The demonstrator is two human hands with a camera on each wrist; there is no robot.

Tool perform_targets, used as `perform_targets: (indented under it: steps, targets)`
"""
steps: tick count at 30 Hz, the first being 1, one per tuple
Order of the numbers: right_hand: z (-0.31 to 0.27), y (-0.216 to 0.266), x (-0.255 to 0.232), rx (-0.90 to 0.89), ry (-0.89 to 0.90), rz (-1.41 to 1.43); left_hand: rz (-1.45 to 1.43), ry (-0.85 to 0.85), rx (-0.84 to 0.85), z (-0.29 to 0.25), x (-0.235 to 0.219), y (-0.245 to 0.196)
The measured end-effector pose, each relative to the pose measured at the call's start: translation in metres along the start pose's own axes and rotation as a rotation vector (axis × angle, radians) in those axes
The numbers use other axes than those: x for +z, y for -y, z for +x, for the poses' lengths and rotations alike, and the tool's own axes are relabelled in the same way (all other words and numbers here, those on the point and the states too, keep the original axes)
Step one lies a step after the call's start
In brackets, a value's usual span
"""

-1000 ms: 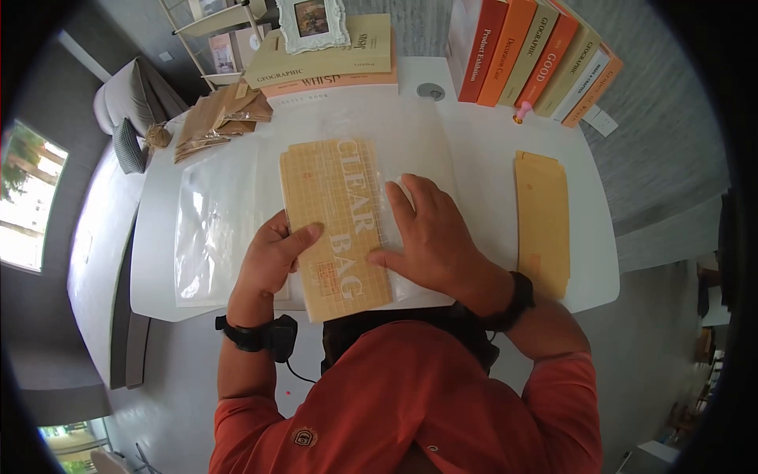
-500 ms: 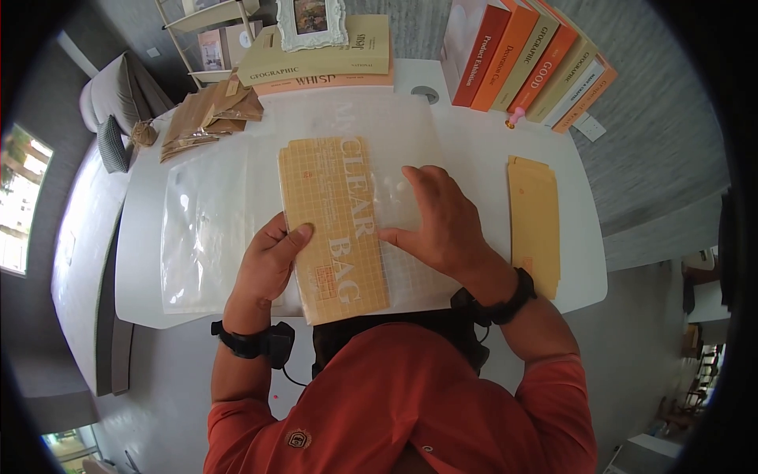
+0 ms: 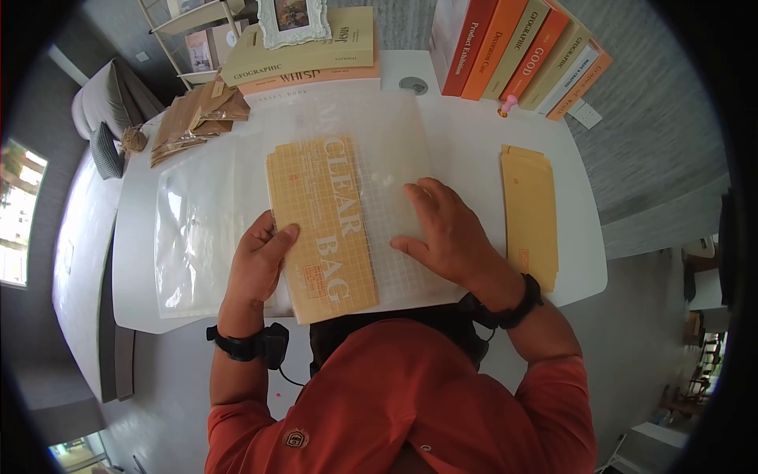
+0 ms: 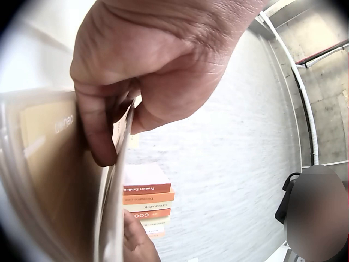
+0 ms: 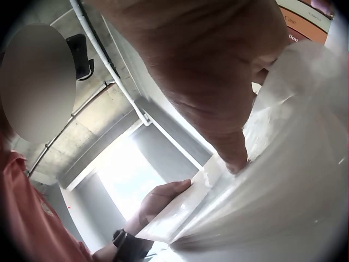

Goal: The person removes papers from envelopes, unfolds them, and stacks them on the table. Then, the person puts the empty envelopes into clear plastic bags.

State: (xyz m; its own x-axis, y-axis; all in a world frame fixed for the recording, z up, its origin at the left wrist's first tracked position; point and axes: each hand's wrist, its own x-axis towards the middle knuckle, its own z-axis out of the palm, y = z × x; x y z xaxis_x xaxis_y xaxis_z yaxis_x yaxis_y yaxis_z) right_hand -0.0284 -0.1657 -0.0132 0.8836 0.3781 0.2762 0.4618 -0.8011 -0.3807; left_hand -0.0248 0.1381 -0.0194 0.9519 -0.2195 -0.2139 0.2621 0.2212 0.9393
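A clear bag printed CLEAR BAG [image 3: 387, 197] has tan envelopes [image 3: 320, 261] lying under its printed left part in the head view. My left hand [image 3: 257, 257] pinches the left edge of the envelopes and film, thumb on top. The left wrist view shows my left hand [image 4: 158, 65] with fingers bent round that edge. To the right, my right hand [image 3: 450, 237] lies over the bag's unprinted part with fingers spread and slightly bent. In the right wrist view my right hand [image 5: 212, 71] has a fingertip against the film [image 5: 283, 158].
Another clear bag [image 3: 193, 237] lies at the left, below brown packets [image 3: 193, 122]. Tan envelopes [image 3: 529, 213] lie at the right. Behind are stacked books [image 3: 308, 63] with a white frame [image 3: 294, 22], upright books [image 3: 505, 59] and a pink pushpin [image 3: 508, 104].
My right hand has moved away from the envelopes' right edge, over the bag's unprinted part. My left hand keeps its pinch. The head view has shifted slightly.
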Motion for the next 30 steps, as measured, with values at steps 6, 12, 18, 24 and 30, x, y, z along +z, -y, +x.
perform_targets:
  steps: [6, 12, 18, 24, 30]
  targets:
    - [-0.003, -0.013, -0.024, 0.104, -0.22, 0.029, -0.057, 0.021, 0.053, -0.004, 0.003, -0.003]
    - [-0.008, -0.03, -0.043, 0.041, -0.4, -0.44, -0.091, 0.047, 0.126, -0.012, 0.01, -0.008]
    - [-0.008, -0.019, -0.022, 0.25, -0.026, 0.233, -0.082, 0.076, 0.147, -0.015, 0.023, -0.013]
    - [-0.002, -0.025, -0.03, 0.287, 0.225, 1.216, -0.065, 0.092, 0.145, -0.018, 0.024, -0.015]
    - [0.027, 0.009, -0.026, -0.099, 0.099, 0.689, 0.003, 0.096, 0.169, -0.018, 0.038, -0.014]
